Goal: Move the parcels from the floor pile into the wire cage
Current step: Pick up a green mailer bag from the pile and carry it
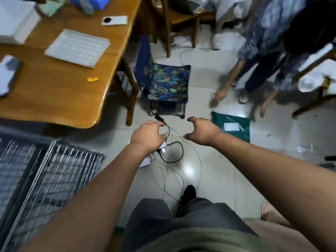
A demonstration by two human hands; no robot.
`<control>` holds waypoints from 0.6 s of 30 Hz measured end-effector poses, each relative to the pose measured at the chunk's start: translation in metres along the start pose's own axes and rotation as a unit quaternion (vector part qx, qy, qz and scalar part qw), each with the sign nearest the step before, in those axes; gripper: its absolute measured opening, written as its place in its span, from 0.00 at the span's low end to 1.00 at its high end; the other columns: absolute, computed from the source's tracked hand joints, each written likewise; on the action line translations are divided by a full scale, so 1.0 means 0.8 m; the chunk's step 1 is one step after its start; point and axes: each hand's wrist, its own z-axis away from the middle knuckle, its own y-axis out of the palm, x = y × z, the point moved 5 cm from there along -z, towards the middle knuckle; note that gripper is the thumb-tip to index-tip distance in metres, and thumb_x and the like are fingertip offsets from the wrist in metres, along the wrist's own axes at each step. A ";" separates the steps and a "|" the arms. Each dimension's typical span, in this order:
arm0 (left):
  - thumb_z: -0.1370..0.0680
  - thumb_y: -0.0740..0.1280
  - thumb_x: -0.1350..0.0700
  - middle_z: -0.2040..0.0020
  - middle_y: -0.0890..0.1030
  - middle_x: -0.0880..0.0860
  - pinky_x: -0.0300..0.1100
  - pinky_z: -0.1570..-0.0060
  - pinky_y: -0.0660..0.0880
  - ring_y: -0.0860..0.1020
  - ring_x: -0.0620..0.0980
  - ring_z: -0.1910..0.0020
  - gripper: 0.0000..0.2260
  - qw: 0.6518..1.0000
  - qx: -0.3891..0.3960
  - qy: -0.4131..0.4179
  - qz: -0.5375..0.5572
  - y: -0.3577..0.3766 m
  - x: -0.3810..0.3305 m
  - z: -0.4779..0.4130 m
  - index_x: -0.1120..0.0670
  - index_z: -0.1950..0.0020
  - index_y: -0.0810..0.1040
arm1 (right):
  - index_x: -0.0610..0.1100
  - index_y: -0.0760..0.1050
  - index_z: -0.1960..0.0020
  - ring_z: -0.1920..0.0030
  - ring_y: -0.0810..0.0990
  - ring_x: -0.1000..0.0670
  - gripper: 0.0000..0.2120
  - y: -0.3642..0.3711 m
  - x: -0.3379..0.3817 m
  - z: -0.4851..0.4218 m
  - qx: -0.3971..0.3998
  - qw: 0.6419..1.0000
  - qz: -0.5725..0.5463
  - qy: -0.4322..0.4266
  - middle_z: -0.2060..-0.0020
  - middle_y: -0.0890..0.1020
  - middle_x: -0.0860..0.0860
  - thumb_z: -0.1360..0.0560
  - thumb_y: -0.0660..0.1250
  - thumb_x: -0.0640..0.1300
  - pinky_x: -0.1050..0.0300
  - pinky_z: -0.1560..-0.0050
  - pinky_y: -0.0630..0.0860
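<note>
Both hands are extended forward above the floor with fingers loosely curled and spread; the left hand (pixel 148 135) and the right hand (pixel 203 130) appear to hold nothing. The green parcel (pixel 234 126) lies flat on the floor just to the right of the right hand, label side up. The wire cage (pixel 45 170) stands at the lower left, beside the bench (pixel 54 79). The step in hand is judged to be the reach for the parcel. Swing the right hand to the parcel's near edge and pinch it there, since a flat mailer offers little to grip from above. Loose cables (pixel 174 151) lie under both hands; lift the parcel clear of them and keep feet away from the loops when turning left towards the cage.
</note>
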 end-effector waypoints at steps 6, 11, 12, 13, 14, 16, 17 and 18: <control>0.21 0.66 0.42 0.30 0.75 0.51 0.51 0.36 0.74 0.74 0.54 0.32 0.24 0.991 0.055 0.109 -0.058 0.022 -0.120 -0.073 0.43 0.25 0.71 | 0.49 0.61 0.21 0.31 0.72 0.40 0.38 -0.023 -0.101 0.011 -0.046 0.988 -0.092 0.112 0.31 0.73 0.41 0.26 0.71 0.57 0.47 0.32 0.73; 0.21 0.65 0.41 0.29 0.73 0.52 0.54 0.36 0.75 0.74 0.56 0.32 0.26 0.969 0.094 0.202 -0.104 0.046 -0.203 -0.123 0.42 0.23 0.67 | 0.50 0.59 0.21 0.29 0.71 0.40 0.38 -0.025 -0.178 0.029 -0.072 0.964 -0.149 0.209 0.28 0.70 0.42 0.26 0.71 0.57 0.47 0.31 0.72; 0.21 0.65 0.41 0.29 0.72 0.52 0.55 0.36 0.75 0.74 0.56 0.32 0.26 0.963 0.105 0.219 -0.113 0.052 -0.216 -0.131 0.42 0.23 0.67 | 0.50 0.58 0.21 0.29 0.71 0.40 0.39 -0.025 -0.191 0.035 -0.078 0.958 -0.156 0.228 0.28 0.70 0.42 0.26 0.71 0.57 0.47 0.31 0.72; 0.20 0.65 0.41 0.30 0.73 0.52 0.54 0.37 0.75 0.75 0.56 0.33 0.27 0.957 0.115 0.236 -0.124 0.058 -0.229 -0.139 0.42 0.22 0.66 | 0.51 0.57 0.20 0.29 0.71 0.39 0.39 -0.025 -0.204 0.041 -0.085 0.951 -0.164 0.247 0.27 0.70 0.42 0.25 0.71 0.56 0.46 0.30 0.71; 0.20 0.65 0.41 0.30 0.73 0.53 0.54 0.37 0.75 0.75 0.57 0.34 0.27 0.949 0.125 0.253 -0.139 0.063 -0.241 -0.148 0.42 0.22 0.65 | 0.51 0.56 0.19 0.29 0.70 0.39 0.40 -0.024 -0.216 0.048 -0.092 0.944 -0.173 0.266 0.28 0.70 0.42 0.25 0.71 0.56 0.46 0.30 0.71; 0.21 0.65 0.41 0.31 0.73 0.54 0.54 0.38 0.76 0.76 0.58 0.35 0.29 0.935 0.140 0.280 -0.168 0.075 -0.263 -0.162 0.42 0.20 0.63 | 0.52 0.55 0.19 0.29 0.71 0.38 0.40 -0.018 -0.238 0.061 -0.099 0.930 -0.190 0.297 0.28 0.70 0.40 0.25 0.71 0.56 0.45 0.30 0.71; 0.21 0.65 0.41 0.31 0.73 0.54 0.54 0.38 0.76 0.76 0.58 0.35 0.30 0.928 0.144 0.292 -0.180 0.081 -0.273 -0.168 0.41 0.20 0.61 | 0.53 0.55 0.19 0.29 0.71 0.38 0.41 -0.015 -0.248 0.066 -0.101 0.924 -0.198 0.310 0.28 0.70 0.40 0.25 0.71 0.56 0.45 0.30 0.71; 0.21 0.65 0.41 0.32 0.73 0.55 0.54 0.39 0.76 0.76 0.58 0.35 0.31 0.922 0.146 0.304 -0.189 0.086 -0.283 -0.173 0.40 0.19 0.60 | 0.53 0.54 0.18 0.30 0.71 0.37 0.41 -0.012 -0.257 0.071 -0.104 0.918 -0.205 0.323 0.28 0.70 0.40 0.25 0.71 0.56 0.45 0.30 0.71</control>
